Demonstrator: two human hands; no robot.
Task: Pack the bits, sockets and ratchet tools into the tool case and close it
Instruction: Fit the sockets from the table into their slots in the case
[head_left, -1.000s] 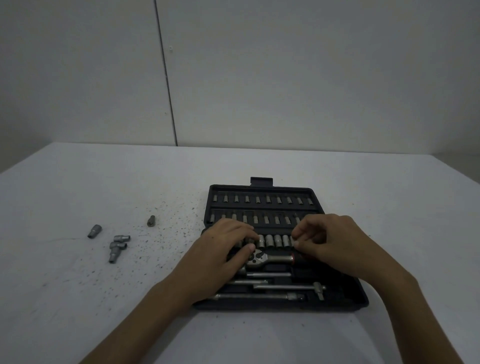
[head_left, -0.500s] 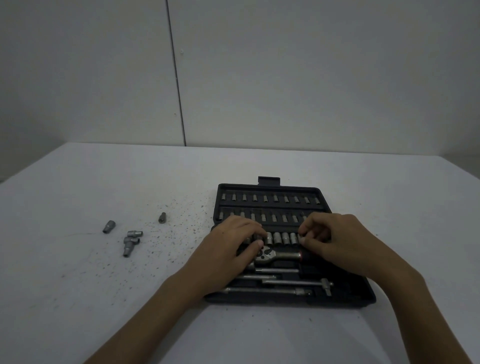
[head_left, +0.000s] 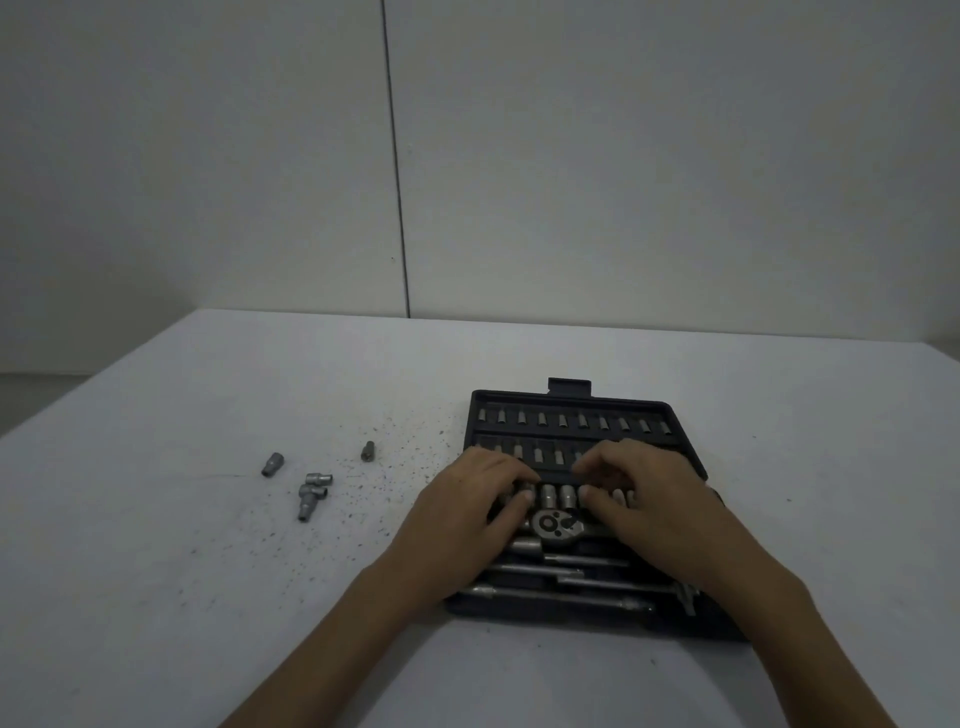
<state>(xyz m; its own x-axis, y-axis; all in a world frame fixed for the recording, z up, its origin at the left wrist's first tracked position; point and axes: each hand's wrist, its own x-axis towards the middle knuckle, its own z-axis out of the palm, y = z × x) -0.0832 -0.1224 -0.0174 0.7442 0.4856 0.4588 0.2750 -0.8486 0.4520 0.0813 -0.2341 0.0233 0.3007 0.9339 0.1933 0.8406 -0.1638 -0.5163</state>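
Tool case, black and lying open, sits toward the right of the table's near half, and both hands are over its middle. The left hand lies palm-down on the case's left part, fingers bent, with the fingertips touching the left end of the row of sockets; whether they actually pinch one cannot be told. The right hand is curled over the right end of that same row, thumb and forefinger close together at a socket, grip unclear. Just nearer than the row, between the two hands, the round head of the ratchet shows. Nearer still, long extension bars lie across the case by its front edge. Two rows of bits fill the far part of the case. Well left of the case on the white table, four loose pieces lie apart: a small socket, another socket, and two adapters touching each other. Dark specks are scattered between them and the case.
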